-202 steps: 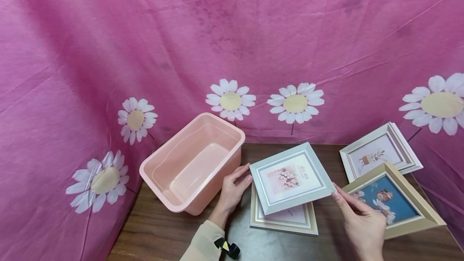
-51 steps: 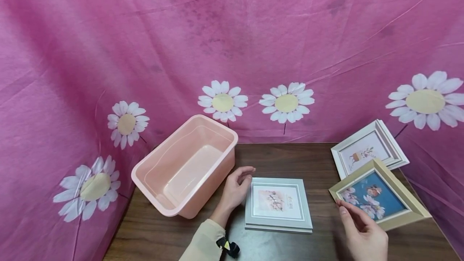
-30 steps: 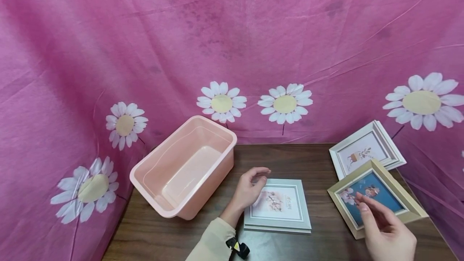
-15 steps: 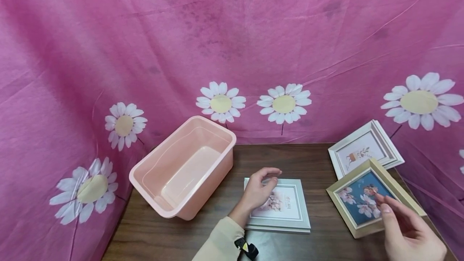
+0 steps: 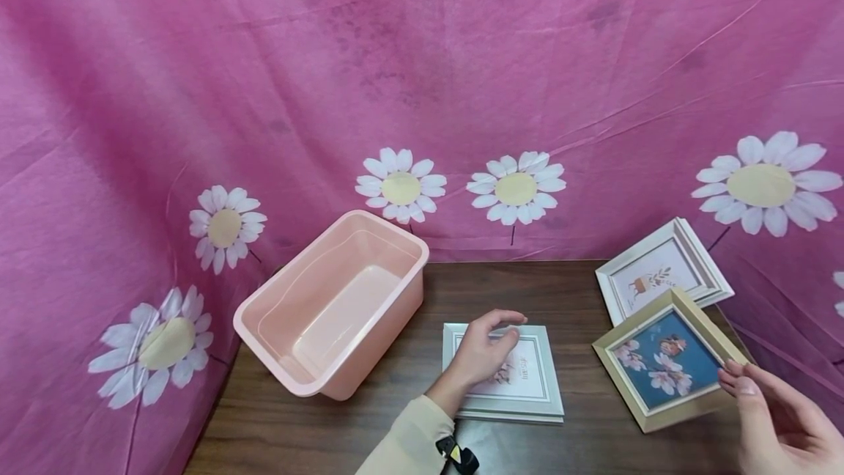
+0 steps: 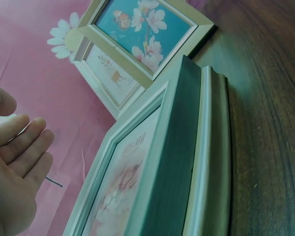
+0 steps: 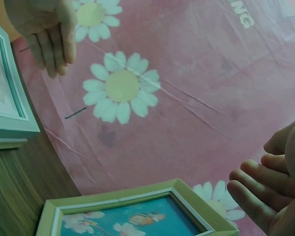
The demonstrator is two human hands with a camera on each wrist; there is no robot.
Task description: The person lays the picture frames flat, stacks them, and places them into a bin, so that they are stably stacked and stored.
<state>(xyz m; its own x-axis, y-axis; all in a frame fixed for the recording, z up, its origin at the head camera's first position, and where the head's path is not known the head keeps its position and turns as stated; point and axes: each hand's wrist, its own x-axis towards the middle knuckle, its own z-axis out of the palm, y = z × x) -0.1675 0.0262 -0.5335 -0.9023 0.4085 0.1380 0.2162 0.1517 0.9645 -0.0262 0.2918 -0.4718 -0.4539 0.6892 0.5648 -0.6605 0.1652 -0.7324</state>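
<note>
My left hand (image 5: 486, 350) hovers over a stack of two picture frames, its fingers loosely bent and holding nothing. On top of the stack lies a pale blue-green picture frame (image 5: 537, 380) with a pink flower print. Beneath it, a cream-gold frame (image 6: 211, 147) shows along its side in the left wrist view. My right hand (image 5: 785, 416) is at the right edge of a gold picture frame (image 5: 623, 380) with a blue flower picture. In the right wrist view its relaxed fingers are apart from that frame. Behind leans a white picture frame (image 5: 609, 288) with a deer print.
A pink plastic bin (image 5: 395, 321) with nothing inside stands on the left of the brown wooden table (image 5: 297, 431). A magenta cloth (image 5: 422, 57) with printed daisies hangs behind and along both sides.
The pale blue-green frame, earlier held by both hands, was laid on the cream-gold frame and released. Since then my left hand moved right over the stack, and my right hand moved right across the gold frame.
</note>
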